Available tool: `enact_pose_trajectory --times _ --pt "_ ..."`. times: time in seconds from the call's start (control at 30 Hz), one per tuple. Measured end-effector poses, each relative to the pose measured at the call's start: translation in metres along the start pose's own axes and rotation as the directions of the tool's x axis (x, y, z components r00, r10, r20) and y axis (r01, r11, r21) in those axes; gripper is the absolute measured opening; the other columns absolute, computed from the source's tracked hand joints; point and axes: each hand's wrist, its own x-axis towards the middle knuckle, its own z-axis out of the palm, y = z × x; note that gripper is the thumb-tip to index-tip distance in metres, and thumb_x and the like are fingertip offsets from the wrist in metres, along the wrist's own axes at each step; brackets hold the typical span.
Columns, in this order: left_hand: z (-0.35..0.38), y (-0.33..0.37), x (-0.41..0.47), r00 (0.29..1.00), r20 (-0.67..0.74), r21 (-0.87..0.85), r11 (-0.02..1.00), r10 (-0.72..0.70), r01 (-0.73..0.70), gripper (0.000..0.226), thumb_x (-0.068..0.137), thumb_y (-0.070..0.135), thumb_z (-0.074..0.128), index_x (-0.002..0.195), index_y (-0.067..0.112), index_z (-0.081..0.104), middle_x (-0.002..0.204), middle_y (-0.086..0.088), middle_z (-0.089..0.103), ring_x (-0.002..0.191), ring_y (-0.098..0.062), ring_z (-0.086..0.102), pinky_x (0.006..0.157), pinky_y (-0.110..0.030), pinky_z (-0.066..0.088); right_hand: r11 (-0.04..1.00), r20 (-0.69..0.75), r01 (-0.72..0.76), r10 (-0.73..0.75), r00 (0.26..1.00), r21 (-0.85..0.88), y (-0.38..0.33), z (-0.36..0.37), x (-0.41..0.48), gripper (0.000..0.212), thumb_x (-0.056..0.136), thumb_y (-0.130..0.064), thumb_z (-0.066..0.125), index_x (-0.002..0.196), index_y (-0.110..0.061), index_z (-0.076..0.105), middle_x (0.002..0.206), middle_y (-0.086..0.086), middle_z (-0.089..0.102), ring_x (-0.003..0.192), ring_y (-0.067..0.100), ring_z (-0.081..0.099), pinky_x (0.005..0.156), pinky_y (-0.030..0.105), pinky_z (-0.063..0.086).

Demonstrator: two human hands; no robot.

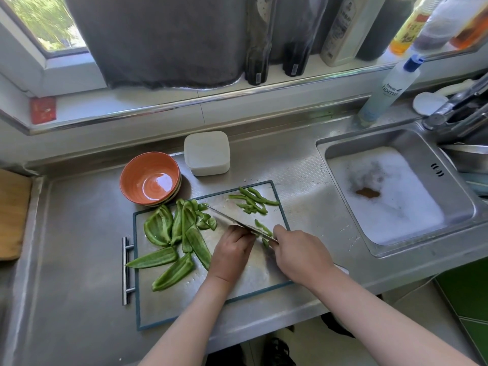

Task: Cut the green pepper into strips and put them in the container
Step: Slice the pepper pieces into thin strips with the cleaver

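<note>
The left hand's (232, 250) fingers (237, 231) are curled together, knuckles against the left face of the knife (227, 219). What they press on is hidden under the hand. The right hand (298, 253) is wrapped round the knife's handle, with the blade slanting far-left across the cutting board (163, 307). A few cut slivers (262, 227) lie just right of the blade, touching it. More strips (253, 202) sit at the board's far right corner. Uncut green pepper pieces (169, 233) lie left of the left hand. The lidded white container (207, 151) stands beyond the board, beside an orange bowl (148, 178).
</note>
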Motion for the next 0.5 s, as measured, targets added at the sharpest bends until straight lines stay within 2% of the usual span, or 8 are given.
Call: enact_pose_trajectory --times 0.27,0.4,0.5 --pt "0.001 0.002 0.003 0.999 0.007 -0.016 0.999 -0.048 0.048 0.013 0.091 0.016 0.066 0.089 0.008 0.076 0.094 -0.006 0.07 0.089 -0.024 0.061 0.082 -0.031 0.052 0.999 0.041 -0.026 0.027 0.999 -0.033 0.004 -0.003 0.008 0.007 0.1 -0.022 0.041 0.094 -0.02 0.038 0.091 0.012 0.063 0.071 0.035 0.043 0.061 0.036 0.032" --pt "0.002 0.001 0.002 0.999 0.011 -0.015 0.999 -0.049 0.049 0.003 0.087 0.009 0.074 0.089 0.008 0.076 0.094 -0.007 0.07 0.089 -0.024 0.061 0.082 -0.031 0.052 0.999 0.056 -0.002 0.004 0.998 -0.032 0.006 -0.004 0.012 0.009 0.1 -0.023 0.041 0.093 -0.019 0.037 0.078 0.005 0.048 0.07 0.033 0.044 0.059 0.036 0.031" --pt "0.001 0.001 0.002 0.999 0.015 -0.017 0.999 -0.045 0.045 0.006 0.083 0.006 0.078 0.089 0.007 0.076 0.093 -0.006 0.07 0.088 -0.023 0.06 0.082 -0.03 0.051 1.0 0.067 0.002 -0.001 0.998 -0.015 0.01 -0.002 0.014 0.011 0.101 -0.026 0.04 0.094 -0.019 0.038 0.076 0.003 0.044 0.07 0.032 0.045 0.059 0.036 0.032"
